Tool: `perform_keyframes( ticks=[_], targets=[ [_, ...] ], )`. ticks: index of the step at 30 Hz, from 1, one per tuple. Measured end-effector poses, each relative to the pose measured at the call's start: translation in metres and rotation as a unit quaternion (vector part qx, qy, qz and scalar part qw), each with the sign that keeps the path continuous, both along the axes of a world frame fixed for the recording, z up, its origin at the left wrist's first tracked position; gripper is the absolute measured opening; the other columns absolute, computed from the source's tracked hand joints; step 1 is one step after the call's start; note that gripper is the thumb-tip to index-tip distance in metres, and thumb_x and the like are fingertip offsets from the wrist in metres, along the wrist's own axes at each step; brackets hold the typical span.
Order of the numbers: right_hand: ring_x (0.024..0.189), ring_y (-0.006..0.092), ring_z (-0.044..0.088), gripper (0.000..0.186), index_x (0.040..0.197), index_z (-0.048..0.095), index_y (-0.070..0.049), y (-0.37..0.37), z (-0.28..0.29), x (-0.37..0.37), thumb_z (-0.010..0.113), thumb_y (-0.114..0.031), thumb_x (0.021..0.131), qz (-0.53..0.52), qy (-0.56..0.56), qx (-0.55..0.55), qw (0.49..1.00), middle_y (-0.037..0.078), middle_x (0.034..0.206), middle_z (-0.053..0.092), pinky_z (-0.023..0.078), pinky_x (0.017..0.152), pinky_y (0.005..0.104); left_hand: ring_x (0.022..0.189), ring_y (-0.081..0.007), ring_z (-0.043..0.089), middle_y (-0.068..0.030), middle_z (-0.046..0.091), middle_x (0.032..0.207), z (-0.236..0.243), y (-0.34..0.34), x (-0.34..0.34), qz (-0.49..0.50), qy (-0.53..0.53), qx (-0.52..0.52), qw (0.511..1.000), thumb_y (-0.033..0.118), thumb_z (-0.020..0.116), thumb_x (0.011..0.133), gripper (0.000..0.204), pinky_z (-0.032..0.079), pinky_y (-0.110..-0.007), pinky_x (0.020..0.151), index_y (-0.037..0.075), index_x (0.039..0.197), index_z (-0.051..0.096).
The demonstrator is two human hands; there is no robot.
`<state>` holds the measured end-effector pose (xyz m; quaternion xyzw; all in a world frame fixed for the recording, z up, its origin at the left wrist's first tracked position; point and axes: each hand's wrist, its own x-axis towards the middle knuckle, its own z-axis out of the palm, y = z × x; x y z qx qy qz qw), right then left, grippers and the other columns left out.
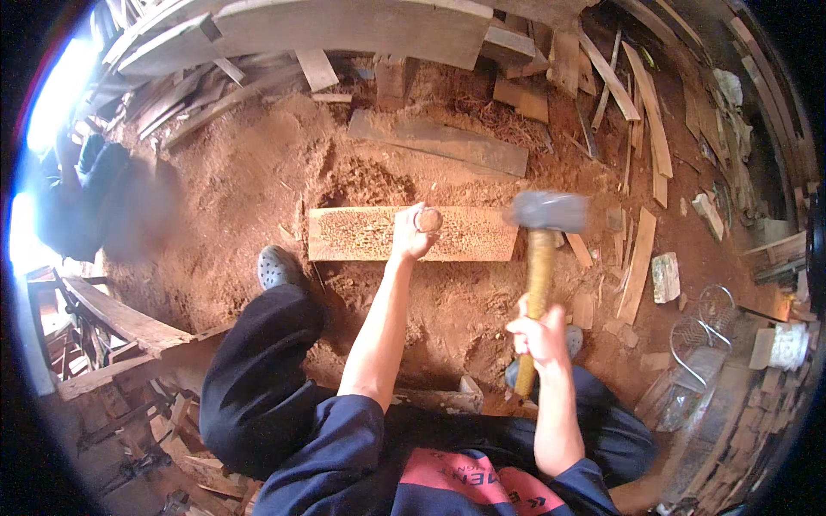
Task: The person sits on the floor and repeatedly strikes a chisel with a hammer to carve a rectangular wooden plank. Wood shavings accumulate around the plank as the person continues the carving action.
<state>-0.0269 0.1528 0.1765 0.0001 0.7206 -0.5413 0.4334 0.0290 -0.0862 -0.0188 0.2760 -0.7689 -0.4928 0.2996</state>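
Note:
My left hand (413, 243) is closed round an upright chisel-like tool (428, 221), seen end-on by its round wooden top; its lower end is hidden under my fist. The tool stands over a pale wooden board (482, 236), whose face is covered with many small dark pits and cuts. To the right, my right hand (542, 337) grips the yellow handle of a hammer (549, 212). Its thick grey head, slightly blurred, is level with the board's right end and apart from the left hand.
A dusty plank (439, 142) lies on the reddish, sawdust-covered ground beyond the board. Large timber (353, 34) runs along the far side. Wood strips (637, 262), a pale block (665, 278) and a wire basket (701, 331) lie right. A blurred dark shape (129, 202) is at left.

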Motion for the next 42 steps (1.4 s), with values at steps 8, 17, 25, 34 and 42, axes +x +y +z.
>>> perform_keyframes(
  ticks=[8, 17, 25, 34, 42],
  targets=[
    [0.051, 0.0088, 0.046, 0.016, 0.072, 0.050, -0.007, -0.034, -0.003, 0.014, 0.060, 0.006, 0.071, -0.017, 0.370, -0.153, 0.916, 0.001, 0.064, 0.051, 0.039, 0.044, 0.0253, 0.053, -0.0232, 0.051, -0.0117, 0.054, 0.060, 0.015, 0.006, -0.017, -0.024, -0.007, 0.080, 0.996, 0.023, 0.062, 0.059, 0.023, 0.042, -0.033, 0.054, 0.003, 0.066, 0.052],
    [0.040, 0.0065, 0.045, 0.017, 0.070, 0.050, -0.007, -0.034, 0.007, 0.007, 0.061, 0.003, 0.062, 0.020, 0.194, 0.004, 0.981, -0.001, 0.052, 0.046, 0.036, 0.035, 0.0209, 0.055, -0.0271, 0.054, -0.0134, 0.053, 0.060, 0.002, 0.004, -0.009, 0.002, 0.007, 0.014, 1.000, 0.027, 0.064, 0.064, 0.025, 0.043, -0.036, 0.054, 0.004, 0.068, 0.054],
    [0.053, 0.0163, 0.057, 0.013, 0.070, 0.060, -0.004, -0.044, -0.045, 0.011, 0.068, -0.006, 0.060, 0.167, 0.300, 0.275, 0.898, 0.009, 0.063, 0.060, 0.046, 0.049, 0.0337, 0.065, -0.0272, 0.061, -0.0156, 0.062, 0.070, -0.010, 0.001, -0.008, -0.002, -0.012, 0.004, 1.000, 0.024, 0.065, 0.062, 0.024, 0.047, -0.035, 0.061, 0.004, 0.076, 0.061],
    [0.051, 0.0167, 0.053, 0.017, 0.064, 0.051, -0.003, -0.030, -0.074, 0.026, 0.066, -0.011, 0.064, 0.192, 0.289, 0.292, 0.892, 0.005, 0.054, 0.050, 0.044, 0.048, 0.0345, 0.068, -0.0293, 0.064, -0.0154, 0.063, 0.072, -0.025, 0.018, -0.004, -0.027, 0.008, 0.017, 0.999, 0.024, 0.059, 0.067, 0.024, 0.048, -0.036, 0.060, 0.004, 0.079, 0.062],
    [0.049, 0.0103, 0.045, 0.016, 0.058, 0.047, -0.006, -0.043, -0.042, 0.022, 0.060, 0.001, 0.064, 0.068, 0.309, -0.047, 0.948, -0.001, 0.053, 0.046, 0.038, 0.046, 0.0285, 0.057, -0.0163, 0.053, -0.0103, 0.057, 0.064, -0.004, 0.012, -0.007, -0.004, 0.012, 0.105, 0.994, 0.020, 0.066, 0.066, 0.021, 0.044, -0.030, 0.056, 0.003, 0.075, 0.057]
  ],
)
